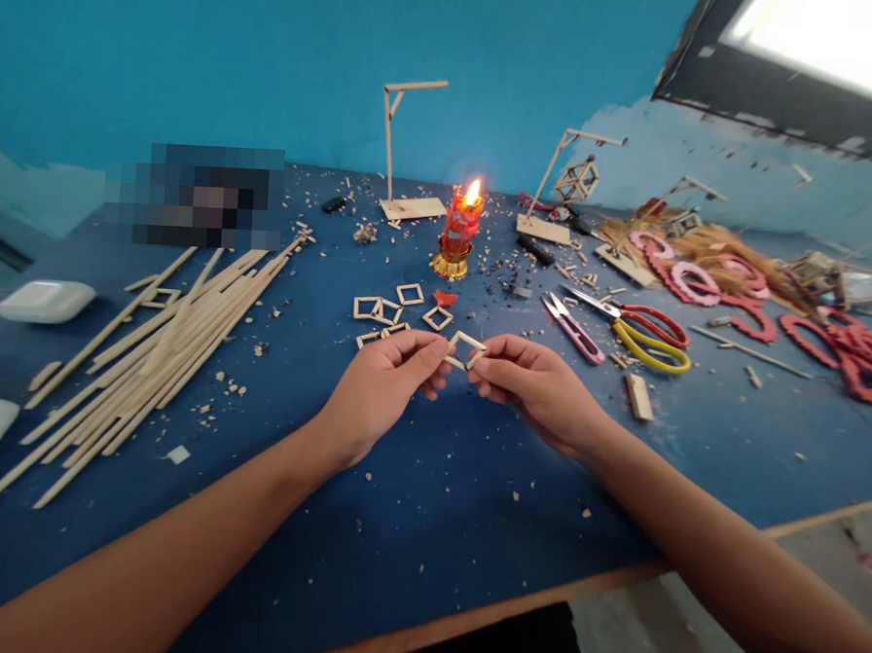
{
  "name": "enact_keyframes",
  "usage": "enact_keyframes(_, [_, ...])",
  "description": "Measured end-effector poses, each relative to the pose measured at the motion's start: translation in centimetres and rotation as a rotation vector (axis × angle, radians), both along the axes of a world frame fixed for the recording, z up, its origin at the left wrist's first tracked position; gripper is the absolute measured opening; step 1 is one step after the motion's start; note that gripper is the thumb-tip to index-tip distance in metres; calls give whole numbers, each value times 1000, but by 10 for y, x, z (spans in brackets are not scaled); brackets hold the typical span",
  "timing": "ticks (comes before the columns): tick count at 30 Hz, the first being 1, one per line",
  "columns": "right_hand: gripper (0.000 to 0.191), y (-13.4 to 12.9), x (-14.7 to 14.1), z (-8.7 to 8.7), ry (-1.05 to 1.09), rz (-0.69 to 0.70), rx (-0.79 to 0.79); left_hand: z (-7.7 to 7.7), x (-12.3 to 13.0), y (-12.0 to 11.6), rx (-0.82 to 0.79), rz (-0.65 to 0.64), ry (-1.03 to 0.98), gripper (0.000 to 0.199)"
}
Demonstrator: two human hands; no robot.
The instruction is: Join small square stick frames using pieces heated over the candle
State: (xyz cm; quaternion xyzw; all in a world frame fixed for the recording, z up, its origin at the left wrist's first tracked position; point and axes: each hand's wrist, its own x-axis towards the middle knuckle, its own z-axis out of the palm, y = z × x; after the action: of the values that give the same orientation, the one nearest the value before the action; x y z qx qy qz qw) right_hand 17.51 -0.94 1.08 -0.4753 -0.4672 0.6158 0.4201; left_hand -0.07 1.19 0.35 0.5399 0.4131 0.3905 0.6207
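Observation:
A small square frame of thin wooden sticks is pinched between both hands above the blue table. My left hand grips its left corner with thumb and forefinger. My right hand grips its right corner the same way. Several more small stick squares lie flat on the table just beyond my hands. A lit red candle in a gold holder burns behind them.
A bundle of long wooden sticks lies at the left. Pink snips and yellow-and-red scissors rest at the right. Stick gallows models stand at the back. Red foam rings crowd the far right. Wood chips litter the surface.

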Motion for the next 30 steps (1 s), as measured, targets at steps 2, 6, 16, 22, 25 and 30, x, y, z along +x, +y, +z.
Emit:
enact_keyframes(2, [16, 0, -1, 0, -13, -5, 2, 0, 0, 0, 13, -2, 7, 24])
enact_keyframes(6, [14, 0, -1, 0, -23, -1, 18, 1, -1, -1, 30, 0, 2, 22])
enact_keyframes(16, [13, 0, -2, -1, -74, 23, 37, 3, 1, -2, 21, -17, -16, 21])
enact_keyframes(22, [13, 8, 12, 4, -171, -64, 139, 0, -1, -2, 23, 15, 34, 23])
enact_keyframes(25, [11, 23, 32, 8, -185, -207, 240, 2, 0, -3, 10, 0, 65, 24])
enact_keyframes(30, [19, 64, 68, 11, -627, -309, 342, 5, 1, -2, -11, -25, 39, 20])
